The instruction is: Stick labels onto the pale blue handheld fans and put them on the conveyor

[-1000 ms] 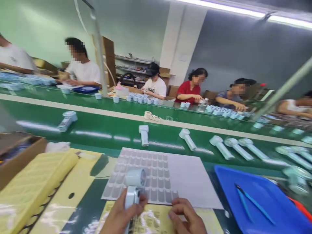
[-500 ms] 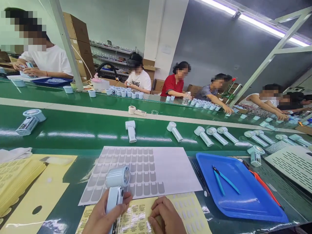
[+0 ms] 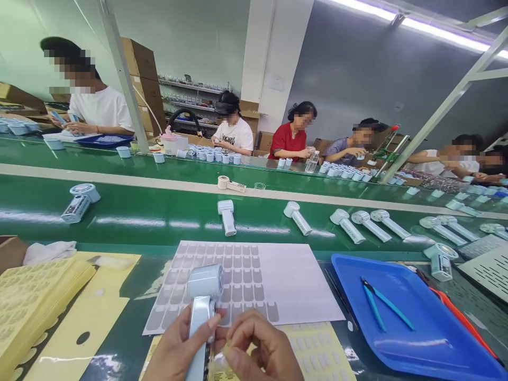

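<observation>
My left hand point(image 3: 174, 352) is wrapped round the handle of a pale blue hand-held fan point(image 3: 201, 304), its round head pointing up and away from me. My right hand point(image 3: 262, 346) is pinched against the fan's handle, thumb and forefinger together on something small and clear that I cannot make out. Under both hands lies a yellow sticker sheet point(image 3: 317, 352). Just beyond the fan is a white sheet of grey stickers point(image 3: 254, 278), with several of its rows peeled.
A blue tray point(image 3: 420, 338) with blue tweezers point(image 3: 383, 304) sits to the right. Stacked yellow sheets point(image 3: 35, 296) lie at left. Several fans point(image 3: 226, 216) lie along the green conveyor point(image 3: 159, 214). Several people work across the belt.
My right hand rose from the yellow sticker sheet and came to the fan's handle in a pinch. The view shifted slightly; fans on the belt moved a little.
</observation>
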Motion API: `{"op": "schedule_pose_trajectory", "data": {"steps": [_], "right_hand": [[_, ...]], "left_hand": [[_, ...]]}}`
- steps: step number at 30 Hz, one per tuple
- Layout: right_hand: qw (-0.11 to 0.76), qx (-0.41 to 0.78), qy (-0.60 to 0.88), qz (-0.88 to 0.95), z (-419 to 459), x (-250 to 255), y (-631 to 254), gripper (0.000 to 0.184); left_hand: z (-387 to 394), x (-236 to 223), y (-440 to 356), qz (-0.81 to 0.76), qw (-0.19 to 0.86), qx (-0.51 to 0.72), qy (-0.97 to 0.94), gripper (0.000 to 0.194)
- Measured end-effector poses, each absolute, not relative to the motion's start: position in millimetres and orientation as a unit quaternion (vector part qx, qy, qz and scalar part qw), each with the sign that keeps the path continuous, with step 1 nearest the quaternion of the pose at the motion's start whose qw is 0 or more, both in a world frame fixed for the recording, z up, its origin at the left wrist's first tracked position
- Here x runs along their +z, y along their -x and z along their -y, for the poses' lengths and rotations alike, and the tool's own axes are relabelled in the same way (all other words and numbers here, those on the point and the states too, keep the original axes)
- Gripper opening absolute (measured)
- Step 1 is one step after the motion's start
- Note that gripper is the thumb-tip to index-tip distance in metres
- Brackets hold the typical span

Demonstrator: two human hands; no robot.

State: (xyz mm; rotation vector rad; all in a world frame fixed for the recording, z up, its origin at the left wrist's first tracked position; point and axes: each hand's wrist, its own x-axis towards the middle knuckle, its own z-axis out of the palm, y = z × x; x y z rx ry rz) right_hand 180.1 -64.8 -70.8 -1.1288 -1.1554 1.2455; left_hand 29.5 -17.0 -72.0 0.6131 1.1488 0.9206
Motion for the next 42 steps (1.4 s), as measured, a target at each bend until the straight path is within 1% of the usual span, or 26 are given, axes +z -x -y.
{"op": "schedule_pose_trajectory", "data": {"steps": [1,4,7,10,13,17,20,23,27,29,31,33,35,37,39,40,42], "right_hand": [[0.52,0.528,0.461,0.489,60,-67,-174,0.019],[0.5,0.525,0.465,0.509,48,-59,-160,0.008],[0.474,0.524,0.486,0.514,41,-52,-154,0.004],[0.454,0.526,0.493,0.523,37,-45,-152,0.009],[0.436,0.53,0.506,0.523,35,-40,-151,0.015],[0.416,0.517,0.514,0.543,32,-37,-151,0.019],[0.411,0.46,0.521,0.59,32,-41,-151,0.02],[0.437,0.405,0.511,0.62,34,-51,-148,0.016],[0.536,0.384,0.48,0.579,38,-60,-146,0.007],[0.586,0.371,0.483,0.534,37,-61,-152,0.016],[0.605,0.351,0.507,0.503,34,-62,-167,0.028],[0.574,0.323,0.563,0.5,31,-66,-190,0.033],[0.512,0.273,0.633,0.513,30,-77,-215,0.036],[0.446,0.199,0.689,0.535,35,-94,-236,0.04],[0.389,0.128,0.715,0.566,43,-113,-248,0.042],[0.37,0.108,0.72,0.577,47,-121,-251,0.041],[0.356,0.086,0.729,0.578,57,-133,-250,0.035]], "left_hand": [[17,-67,-29,-0.505,0.711,0.427,-0.238,0.054],[14,-58,-28,-0.487,0.739,0.444,-0.141,0.044],[8,-57,-26,-0.488,0.731,0.458,-0.136,0.041],[3,-58,-25,-0.486,0.708,0.481,-0.178,0.046],[1,-58,-25,-0.485,0.707,0.487,-0.168,0.048],[1,-55,-24,-0.498,0.708,0.476,-0.157,0.041],[0,-52,-26,-0.515,0.694,0.481,-0.149,0.033],[-5,-49,-30,-0.546,0.675,0.481,-0.122,0.028],[-9,-45,-33,-0.5,0.733,0.455,-0.073,0.028],[-8,-41,-32,-0.461,0.767,0.436,-0.097,0.035],[-10,-34,-27,-0.427,0.777,0.433,-0.159,0.044],[-18,-28,-19,-0.415,0.765,0.44,-0.219,0.053],[-38,-26,-9,-0.426,0.744,0.447,-0.255,0.061],[-69,-31,1,-0.448,0.72,0.45,-0.28,0.06],[-104,-40,8,-0.478,0.681,0.459,-0.312,0.049],[-121,-45,10,-0.495,0.653,0.457,-0.346,0.038],[-152,-54,11,-0.512,0.605,0.481,-0.375,0.019]]}}
